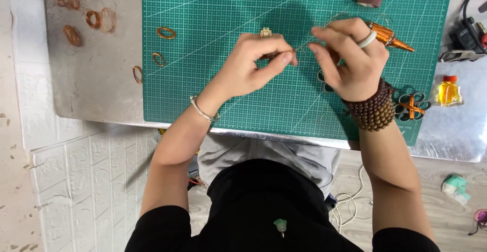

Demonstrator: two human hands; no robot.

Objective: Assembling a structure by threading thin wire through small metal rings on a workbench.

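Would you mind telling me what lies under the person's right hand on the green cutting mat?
Under the right hand a copper-wrapped cone tool pokes out, with scissor loops on the green cutting mat; the rest is covered.

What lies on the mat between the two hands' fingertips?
In the head view, a thin wire spans the gap between the left hand and right hand, over bare green cutting mat.

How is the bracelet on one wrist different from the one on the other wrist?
The bracelet on the left wrist is one thin, smooth silver band. The bracelet on the right wrist is brown, made of many round beads wrapped in several rows, so it looks much thicker and wider. Both sit just behind hands working over the green mat.
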